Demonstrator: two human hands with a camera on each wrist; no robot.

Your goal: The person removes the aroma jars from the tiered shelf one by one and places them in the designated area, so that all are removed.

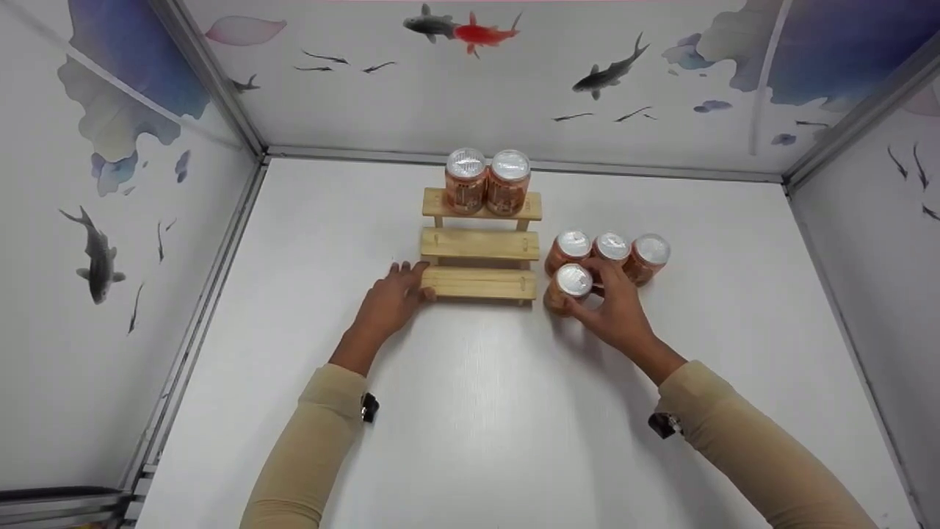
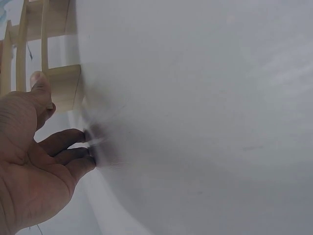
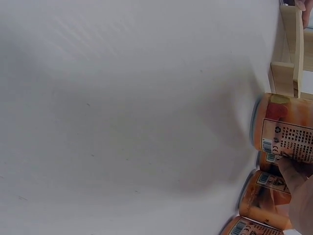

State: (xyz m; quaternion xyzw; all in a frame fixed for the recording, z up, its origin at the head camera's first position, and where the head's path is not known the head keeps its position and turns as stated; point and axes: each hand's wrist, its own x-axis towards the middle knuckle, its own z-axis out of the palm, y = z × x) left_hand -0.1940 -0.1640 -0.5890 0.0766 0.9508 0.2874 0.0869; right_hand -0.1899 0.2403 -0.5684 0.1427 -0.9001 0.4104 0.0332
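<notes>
A three-step wooden rack [image 1: 481, 244] stands on the white table. My left hand [image 1: 389, 300] pinches the left end of its lowest step, thumb [image 2: 39, 83] in front; the other fingers reach down to the tabletop. To the right of the rack, my right hand [image 1: 619, 312] grips an orange-labelled can [image 1: 573, 281] with a silver lid, thumb on the near side and fingers behind. This can [image 3: 286, 128] is upright, in front of a row of three similar cans [image 1: 651, 251]. Two more such cans [image 1: 508, 182] sit side by side on the rack's top step.
The middle step [image 1: 481, 244] and lowest step [image 1: 477, 283] are bare wood. White panels [image 1: 330, 110] printed with fish enclose the table [image 1: 455, 411] at the back and sides, meeting it along a metal rail [image 1: 352, 154].
</notes>
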